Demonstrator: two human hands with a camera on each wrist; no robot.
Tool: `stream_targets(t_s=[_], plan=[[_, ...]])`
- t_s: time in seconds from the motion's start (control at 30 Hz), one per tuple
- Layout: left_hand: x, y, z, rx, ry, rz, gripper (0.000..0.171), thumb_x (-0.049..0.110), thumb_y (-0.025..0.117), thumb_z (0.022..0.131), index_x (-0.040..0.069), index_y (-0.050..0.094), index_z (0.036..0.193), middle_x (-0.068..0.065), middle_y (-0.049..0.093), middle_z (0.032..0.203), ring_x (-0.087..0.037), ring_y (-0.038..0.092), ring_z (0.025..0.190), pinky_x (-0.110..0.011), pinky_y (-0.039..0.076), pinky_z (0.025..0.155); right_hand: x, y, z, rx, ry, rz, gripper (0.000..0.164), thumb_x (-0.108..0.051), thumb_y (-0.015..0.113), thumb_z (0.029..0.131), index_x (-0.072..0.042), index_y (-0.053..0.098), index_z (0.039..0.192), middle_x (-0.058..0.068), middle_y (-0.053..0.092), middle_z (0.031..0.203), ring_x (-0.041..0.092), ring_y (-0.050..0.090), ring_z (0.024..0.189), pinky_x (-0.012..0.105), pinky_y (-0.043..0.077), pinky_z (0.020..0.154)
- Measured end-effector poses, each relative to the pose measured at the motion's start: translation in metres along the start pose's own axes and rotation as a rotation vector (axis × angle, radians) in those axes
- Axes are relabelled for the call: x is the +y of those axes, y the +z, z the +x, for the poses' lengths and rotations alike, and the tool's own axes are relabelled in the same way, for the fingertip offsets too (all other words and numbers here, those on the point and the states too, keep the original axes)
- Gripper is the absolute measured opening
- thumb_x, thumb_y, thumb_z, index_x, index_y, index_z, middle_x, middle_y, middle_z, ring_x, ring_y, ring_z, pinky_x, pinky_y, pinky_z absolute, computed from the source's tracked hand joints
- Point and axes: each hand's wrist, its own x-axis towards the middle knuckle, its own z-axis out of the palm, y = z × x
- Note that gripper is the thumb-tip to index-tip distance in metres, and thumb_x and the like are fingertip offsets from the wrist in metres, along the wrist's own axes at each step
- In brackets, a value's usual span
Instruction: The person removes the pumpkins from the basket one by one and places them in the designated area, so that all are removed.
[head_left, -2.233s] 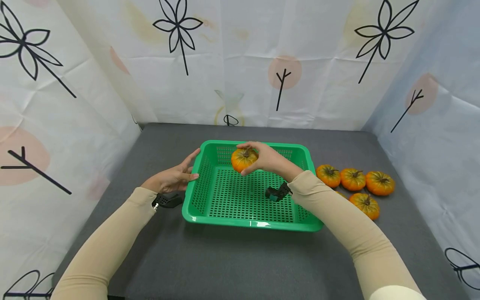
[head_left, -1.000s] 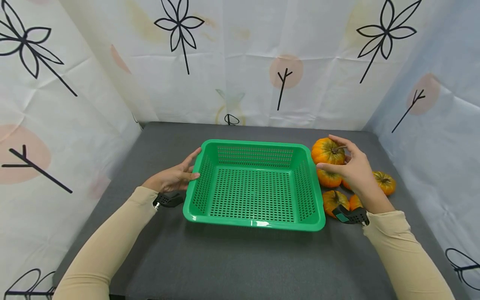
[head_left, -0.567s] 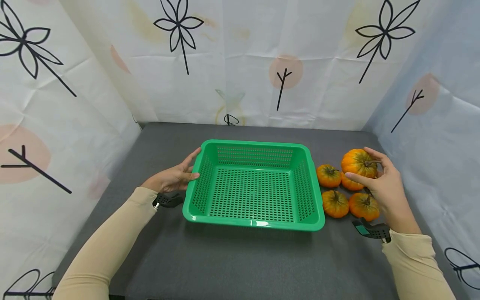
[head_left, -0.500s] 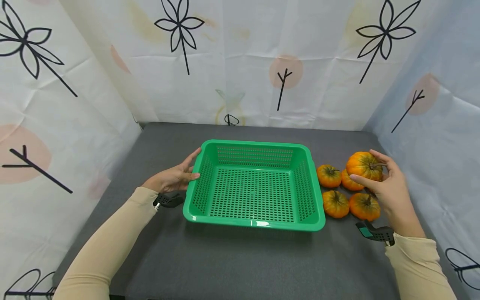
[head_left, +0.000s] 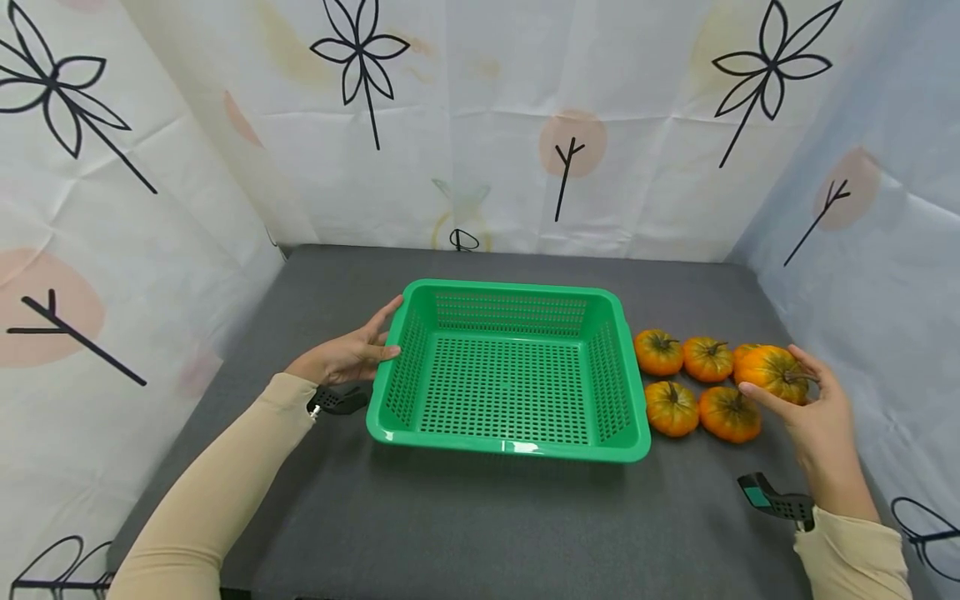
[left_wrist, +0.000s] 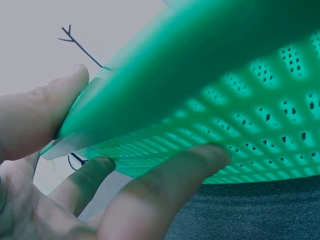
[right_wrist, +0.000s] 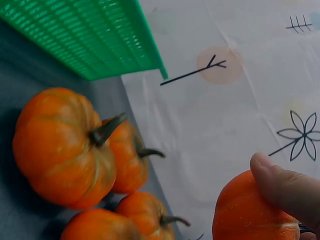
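Observation:
A green plastic basket (head_left: 506, 450) with slotted walls stands mid-table. My left hand (head_left: 348, 354) holds its left rim. In the left wrist view the thumb presses the basket's rim (left_wrist: 150, 80) while the fingers (left_wrist: 170, 185) touch the wall beneath. At the table's right, my right hand (head_left: 821, 412) grips a small orange pumpkin (head_left: 772, 371) between thumb and fingers, its stem toward the palm. It partly hides another pumpkin (head_left: 744, 351) behind it. In the right wrist view the thumb (right_wrist: 285, 185) lies on the held pumpkin (right_wrist: 245, 210).
Several more pumpkins sit close together right of the basket: a back-left pumpkin (head_left: 657, 352), a front pumpkin (head_left: 671, 408) and its neighbour (head_left: 730, 415) among them. The grey table (head_left: 465, 525) is bounded by patterned white cloth (head_left: 637, 192) at the back and sides.
My right hand has carried the pumpkin from above the basket rightward over the other pumpkins, then lower and nearer, to the group's right end. The left hand and basket have stayed put.

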Motion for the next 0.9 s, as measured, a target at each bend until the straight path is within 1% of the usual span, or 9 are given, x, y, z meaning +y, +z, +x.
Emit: stream_targets(t_s=[0.17, 0.27, 0.37, 0.4, 0.47, 0.57, 0.73, 0.8, 0.9], plan=[[0.000, 0.000, 0.000, 0.003, -0.002, 0.010, 0.096, 0.005, 0.055, 0.098, 0.050, -0.013, 0.150, -0.019, 0.009, 0.160, -0.033, 0.056, 0.121, -0.054, 0.051, 0.093, 0.015, -0.006, -0.004, 0.027, 0.055, 0.008, 0.086, -0.032, 0.073, 0.086, -0.039, 0.020, 0.153, -0.007, 0.012, 0.159, 0.025, -0.007, 0.149, 0.053, 0.021, 0.117], [0.000, 0.001, 0.000, 0.006, -0.004, 0.008, 0.097, 0.005, 0.056, 0.098, 0.050, -0.012, 0.150, -0.019, 0.010, 0.160, -0.034, 0.056, 0.122, -0.054, 0.051, 0.093, 0.023, -0.009, -0.005, 0.045, 0.075, -0.020, 0.086, -0.034, 0.073, 0.086, -0.040, 0.020, 0.153, -0.005, 0.010, 0.160, 0.026, 0.004, 0.147, 0.035, 0.042, 0.101], [0.001, 0.002, 0.000, 0.007, -0.003, 0.006, 0.096, 0.005, 0.056, 0.098, 0.051, -0.011, 0.150, -0.020, 0.011, 0.160, -0.035, 0.056, 0.122, -0.054, 0.051, 0.093, 0.028, -0.011, -0.005, 0.065, 0.107, -0.034, 0.086, -0.035, 0.073, 0.086, -0.041, 0.019, 0.153, 0.000, 0.008, 0.161, 0.028, 0.008, 0.145, 0.034, 0.041, 0.093], [0.001, 0.002, 0.000, 0.008, -0.003, 0.004, 0.096, 0.005, 0.056, 0.098, 0.051, -0.011, 0.150, -0.020, 0.011, 0.160, -0.035, 0.056, 0.122, -0.054, 0.051, 0.093, 0.029, -0.011, -0.004, 0.074, 0.119, -0.054, 0.087, -0.036, 0.073, 0.086, -0.041, 0.019, 0.153, 0.003, 0.008, 0.161, 0.031, 0.021, 0.137, 0.032, 0.042, 0.082], [0.000, 0.002, 0.000, 0.006, -0.003, 0.005, 0.096, 0.005, 0.056, 0.098, 0.051, -0.011, 0.150, -0.020, 0.011, 0.160, -0.035, 0.056, 0.121, -0.054, 0.051, 0.093, 0.032, -0.012, -0.002, 0.086, 0.148, -0.066, 0.088, -0.037, 0.073, 0.086, -0.039, 0.017, 0.154, 0.007, 0.006, 0.162, 0.032, 0.020, 0.139, 0.039, 0.040, 0.091], [0.000, 0.002, 0.000, 0.001, 0.000, 0.003, 0.095, 0.005, 0.055, 0.098, 0.051, -0.011, 0.150, -0.020, 0.011, 0.160, -0.034, 0.056, 0.122, -0.055, 0.051, 0.094, 0.037, -0.012, 0.001, 0.100, 0.182, -0.105, 0.090, -0.038, 0.073, 0.085, -0.033, 0.016, 0.155, 0.012, 0.007, 0.161, 0.030, 0.038, 0.123, 0.036, 0.043, 0.078], [0.000, 0.002, 0.000, -0.006, 0.004, -0.001, 0.095, 0.004, 0.053, 0.099, 0.050, -0.012, 0.150, -0.021, 0.010, 0.160, -0.035, 0.055, 0.123, -0.056, 0.050, 0.094, 0.047, -0.012, 0.007, 0.124, 0.223, -0.064, 0.091, -0.037, 0.074, 0.085, -0.030, 0.017, 0.156, 0.012, 0.005, 0.162, 0.031, 0.018, 0.145, 0.047, 0.033, 0.113], [0.000, 0.002, 0.000, -0.007, 0.004, -0.001, 0.095, 0.004, 0.053, 0.099, 0.050, -0.013, 0.150, -0.020, 0.010, 0.160, -0.036, 0.055, 0.123, -0.056, 0.050, 0.094, 0.051, -0.013, 0.010, 0.128, 0.231, -0.034, 0.091, -0.036, 0.073, 0.085, -0.031, 0.016, 0.156, 0.010, 0.003, 0.163, 0.030, 0.004, 0.149, 0.053, 0.017, 0.119], [0.001, 0.002, -0.001, -0.008, 0.005, 0.000, 0.096, 0.004, 0.053, 0.099, 0.049, -0.014, 0.150, -0.021, 0.009, 0.160, -0.037, 0.054, 0.123, -0.056, 0.050, 0.094, 0.053, -0.013, 0.012, 0.124, 0.241, -0.029, 0.092, -0.036, 0.073, 0.086, -0.029, 0.015, 0.156, 0.010, 0.002, 0.163, 0.030, 0.004, 0.149, 0.053, 0.015, 0.120]])
